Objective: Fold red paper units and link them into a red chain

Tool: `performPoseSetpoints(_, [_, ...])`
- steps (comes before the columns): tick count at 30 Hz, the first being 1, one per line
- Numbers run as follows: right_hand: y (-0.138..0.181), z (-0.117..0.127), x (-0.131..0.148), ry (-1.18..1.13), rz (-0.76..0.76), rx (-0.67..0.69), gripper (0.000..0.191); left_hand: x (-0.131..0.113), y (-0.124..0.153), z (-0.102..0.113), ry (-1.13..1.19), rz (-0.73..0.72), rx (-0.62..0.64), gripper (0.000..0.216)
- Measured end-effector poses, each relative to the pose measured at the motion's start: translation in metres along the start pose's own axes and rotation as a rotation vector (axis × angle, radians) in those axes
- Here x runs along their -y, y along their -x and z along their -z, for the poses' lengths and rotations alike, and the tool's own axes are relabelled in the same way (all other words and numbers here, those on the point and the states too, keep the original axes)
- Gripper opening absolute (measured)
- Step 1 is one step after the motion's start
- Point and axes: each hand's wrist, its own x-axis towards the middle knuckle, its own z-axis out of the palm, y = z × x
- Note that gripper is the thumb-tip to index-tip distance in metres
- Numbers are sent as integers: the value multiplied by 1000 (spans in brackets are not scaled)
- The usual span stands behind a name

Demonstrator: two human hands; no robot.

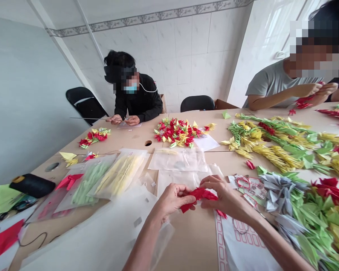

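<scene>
A red folded-paper piece [197, 193] is held over the table between my two hands; its exact shape is partly hidden by the fingers. My left hand [173, 200] pinches its left end between thumb and fingers. From the right, my right hand [224, 195] is closed on its other end, with more red paper showing below the palm. Clear plastic sleeves [176, 160] lie just beyond my hands. To the right is a pile of grey folded paper [279, 190] beside green folded strands [313, 214].
Packets of yellow strips [120, 173] and green strips [87, 184] lie left, near a black thread spool [32, 185]. A red, yellow and green paper heap [176, 131] sits mid-table. Across it, one person [138, 94] handles a thin rod; another [274, 86] holds red paper.
</scene>
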Motion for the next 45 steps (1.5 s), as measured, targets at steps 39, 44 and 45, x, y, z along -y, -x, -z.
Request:
performPoseSetpoints(39, [-5,-12,-9,-256,-149,-21,22,16,-4,7,-224,-63,-77,21])
performPoseSetpoints(44, [-4,-12,-7,-240,-169,-39,21,15,-5,6,-230,-59,-79,24])
performPoseSetpoints(45, [-4,-12,-7,-243,-171,-39,21,15,-4,6,-225,-53,-79,24])
